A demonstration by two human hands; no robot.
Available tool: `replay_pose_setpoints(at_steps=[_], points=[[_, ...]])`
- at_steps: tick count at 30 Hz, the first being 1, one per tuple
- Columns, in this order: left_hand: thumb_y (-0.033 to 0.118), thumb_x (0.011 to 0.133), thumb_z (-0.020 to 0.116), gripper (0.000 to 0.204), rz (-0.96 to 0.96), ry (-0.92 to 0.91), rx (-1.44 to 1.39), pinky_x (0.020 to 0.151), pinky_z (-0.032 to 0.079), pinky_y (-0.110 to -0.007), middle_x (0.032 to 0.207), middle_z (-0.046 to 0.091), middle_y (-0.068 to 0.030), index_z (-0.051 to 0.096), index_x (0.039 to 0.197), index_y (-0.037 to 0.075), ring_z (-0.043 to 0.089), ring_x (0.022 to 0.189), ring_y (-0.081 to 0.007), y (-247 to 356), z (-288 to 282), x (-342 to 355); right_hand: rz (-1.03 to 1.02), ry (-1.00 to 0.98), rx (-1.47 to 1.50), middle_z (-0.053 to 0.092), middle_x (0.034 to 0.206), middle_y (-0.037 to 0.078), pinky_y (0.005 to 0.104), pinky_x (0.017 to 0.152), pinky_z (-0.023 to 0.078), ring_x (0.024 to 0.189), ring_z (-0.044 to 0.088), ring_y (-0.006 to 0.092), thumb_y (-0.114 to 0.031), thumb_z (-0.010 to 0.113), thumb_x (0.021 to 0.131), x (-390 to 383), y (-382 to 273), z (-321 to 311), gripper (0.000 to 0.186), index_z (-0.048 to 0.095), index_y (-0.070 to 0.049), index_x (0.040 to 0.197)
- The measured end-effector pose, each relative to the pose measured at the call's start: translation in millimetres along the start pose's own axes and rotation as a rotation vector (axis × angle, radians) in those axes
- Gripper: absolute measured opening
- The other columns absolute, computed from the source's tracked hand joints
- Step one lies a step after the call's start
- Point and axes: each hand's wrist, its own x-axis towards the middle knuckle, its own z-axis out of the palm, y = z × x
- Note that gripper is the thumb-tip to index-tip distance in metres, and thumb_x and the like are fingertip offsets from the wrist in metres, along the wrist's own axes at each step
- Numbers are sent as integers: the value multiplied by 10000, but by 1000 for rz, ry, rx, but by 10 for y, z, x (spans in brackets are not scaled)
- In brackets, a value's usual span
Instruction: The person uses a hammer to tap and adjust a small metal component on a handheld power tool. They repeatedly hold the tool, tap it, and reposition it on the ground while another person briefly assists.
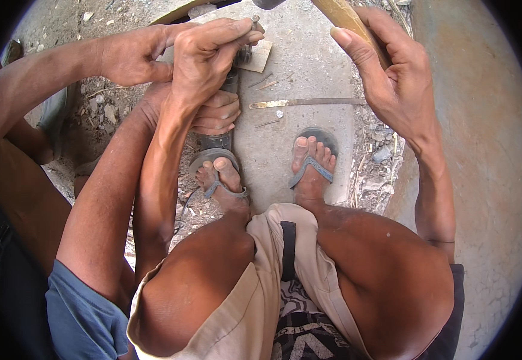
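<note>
My right hand (396, 78) grips the wooden handle (354, 24) of a hammer, thumb along its side. The dark hammer head (268, 3) is cut off by the top edge. My left hand (204, 60) is closed around a small metal pin with a rounded top (255, 21); its lower part is hidden by my fingers. Just below them, dark metal parts (244, 55) sit at the end of a dark metal bar (216, 141). A co-worker's hand (217, 113) wraps around this bar under my wrist. The co-worker's other hand (138, 54) reaches beside my left hand.
Under my sandalled feet (313, 159) lies a pale concrete slab (297, 78) with a flat metal strip (306, 102), thin metal bits and a tan flat piece (259, 57). Rubble (382, 153) borders it. A smooth brownish surface (477, 120) runs along the right. The co-worker's blue sleeve (84, 312) is close at left.
</note>
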Motion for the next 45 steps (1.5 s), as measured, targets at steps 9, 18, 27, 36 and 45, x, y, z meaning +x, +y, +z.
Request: replay_pose_setpoints(at_steps=[9, 18, 27, 36, 45], points=[[-50, 936, 668, 181, 17, -21, 57, 765, 627, -284, 947, 794, -116, 781, 1073, -14, 774, 867, -185, 5, -7, -2, -10, -100, 49, 530, 677, 87, 307, 475, 392, 549, 498, 128, -112, 650, 1015, 14, 83, -31, 149, 635, 33, 985], [-54, 934, 670, 188, -3, -5, 30, 783, 635, -293, 939, 799, -120, 785, 1074, -4, 780, 880, -199, -6, 2, -22, -44, -6, -27, 559, 632, 80, 319, 431, 376, 528, 514, 69, -138, 628, 1042, 170, -210, -96, 187, 610, 36, 978], [-20, 937, 685, 163, -36, 24, 56, 735, 615, -287, 925, 800, -110, 793, 1054, 15, 777, 838, -182, 6, -7, -29, 226, -337, -184, 469, 524, 156, 386, 425, 368, 426, 482, 192, -210, 615, 1049, 314, -156, -86, 333, 527, 22, 827], [-19, 935, 689, 165, -18, 19, 83, 738, 622, -295, 916, 797, -119, 790, 1061, 10, 777, 834, -189, 15, 4, 8, 13, -62, -122, 465, 562, 98, 345, 450, 347, 509, 487, 141, -195, 622, 1048, 201, -119, -13, 318, 549, 18, 825], [-15, 962, 688, 139, -75, -34, 77, 765, 607, -257, 917, 789, -93, 773, 1071, -21, 744, 851, -125, -2, 15, 46, 62, -23, -135, 417, 521, 102, 395, 452, 334, 480, 386, 153, -205, 611, 1048, 287, -30, 17, 412, 506, 17, 717]])
